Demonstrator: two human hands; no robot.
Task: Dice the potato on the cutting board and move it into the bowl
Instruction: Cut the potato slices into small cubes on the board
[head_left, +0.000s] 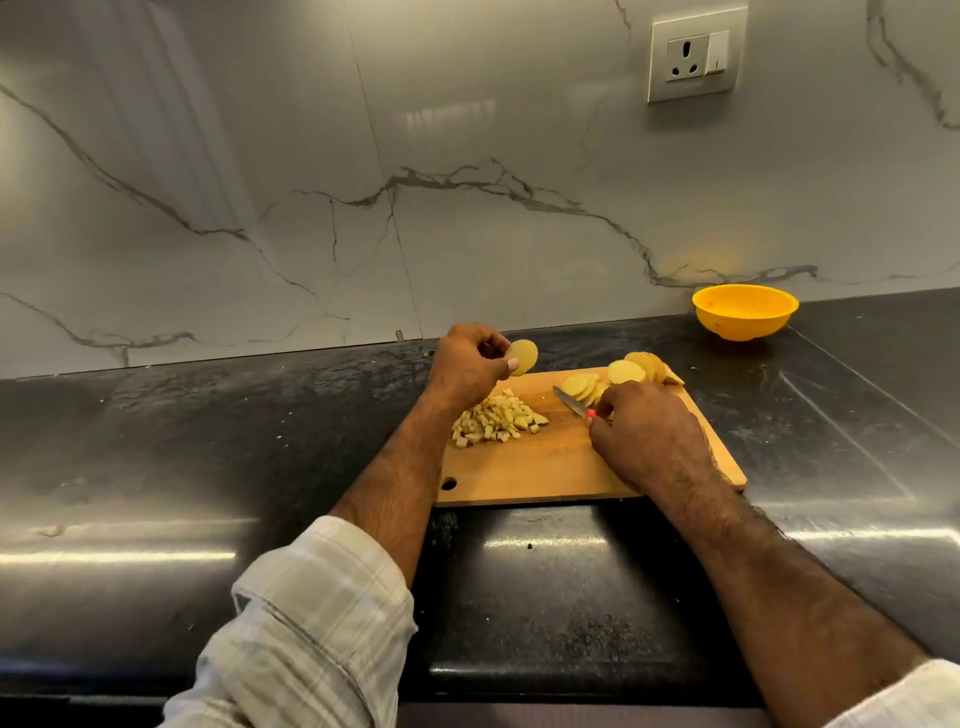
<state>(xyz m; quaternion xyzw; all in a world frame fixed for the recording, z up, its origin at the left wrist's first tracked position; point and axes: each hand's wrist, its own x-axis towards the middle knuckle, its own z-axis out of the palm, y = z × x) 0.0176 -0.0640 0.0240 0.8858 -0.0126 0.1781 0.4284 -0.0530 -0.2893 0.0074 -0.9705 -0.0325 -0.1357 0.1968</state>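
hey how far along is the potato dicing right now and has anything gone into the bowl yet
Done: a pile of diced potato sits on the cutting board. In hand: the left hand pinches one potato slice, the right hand grips the knife. Left: the sliced rounds need dicing, and the yellow bowl shows no potato inside.
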